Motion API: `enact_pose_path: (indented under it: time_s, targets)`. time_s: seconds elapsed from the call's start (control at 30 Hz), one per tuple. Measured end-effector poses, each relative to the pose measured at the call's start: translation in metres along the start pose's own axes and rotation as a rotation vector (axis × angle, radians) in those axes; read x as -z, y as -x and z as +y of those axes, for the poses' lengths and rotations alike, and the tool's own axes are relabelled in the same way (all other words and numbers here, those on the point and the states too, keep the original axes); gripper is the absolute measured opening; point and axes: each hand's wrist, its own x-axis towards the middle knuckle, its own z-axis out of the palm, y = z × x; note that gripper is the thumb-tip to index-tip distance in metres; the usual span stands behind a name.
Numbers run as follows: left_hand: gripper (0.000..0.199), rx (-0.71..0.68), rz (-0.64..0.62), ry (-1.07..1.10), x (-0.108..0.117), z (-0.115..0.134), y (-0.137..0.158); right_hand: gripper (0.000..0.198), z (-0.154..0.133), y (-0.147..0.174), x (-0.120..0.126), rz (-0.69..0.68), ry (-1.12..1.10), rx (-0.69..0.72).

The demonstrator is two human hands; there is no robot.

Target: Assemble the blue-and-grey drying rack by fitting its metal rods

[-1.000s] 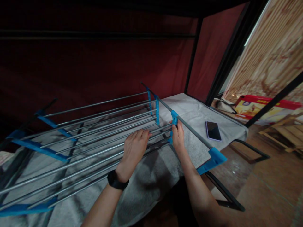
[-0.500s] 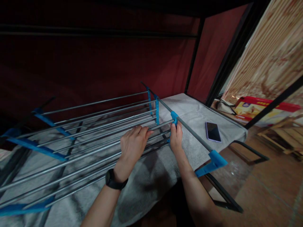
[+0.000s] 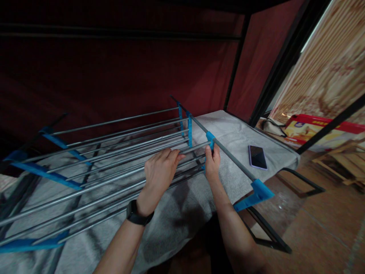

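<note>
A rack of grey metal rods (image 3: 114, 177) with blue plastic brackets lies across a grey blanket (image 3: 168, 232). My left hand (image 3: 161, 171), a black watch at its wrist, is wrapped over one of the rods near the rack's right side. Its fingertips are partly hidden behind the rod. My right hand (image 3: 212, 160) grips the blue bracket (image 3: 210, 137) where the rods meet a thicker grey pole (image 3: 236, 161). Thumb and fingers press on the bracket's two sides. Another blue bracket (image 3: 261, 195) caps the near end of that pole.
A phone (image 3: 257, 157) in a purple case lies on the blanket to the right. Black metal bed-frame posts (image 3: 235, 64) and a dark red curtain (image 3: 128, 76) enclose the back. A red and yellow box (image 3: 319, 131) and a wooden crate (image 3: 342, 163) stand beyond, near the tiled floor.
Both hands keep their places on the rack, with only slight shifts of the fingers. The whole view has moved slightly.
</note>
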Motion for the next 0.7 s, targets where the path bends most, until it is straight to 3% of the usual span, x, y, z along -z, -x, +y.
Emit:
enact_pose_path:
  time_s: [0.4, 0.7]
  targets:
    - [0.03, 0.027, -0.114, -0.029, 0.0075, 0.0033, -0.0055, 0.047, 0.0067, 0.0012, -0.0011, 0.012, -0.014, 0.005]
    - [0.035, 0.033, -0.109, -0.014, 0.0058, 0.0035, -0.0033, 0.047, 0.0043, 0.0048, -0.002, -0.007, -0.017, -0.023]
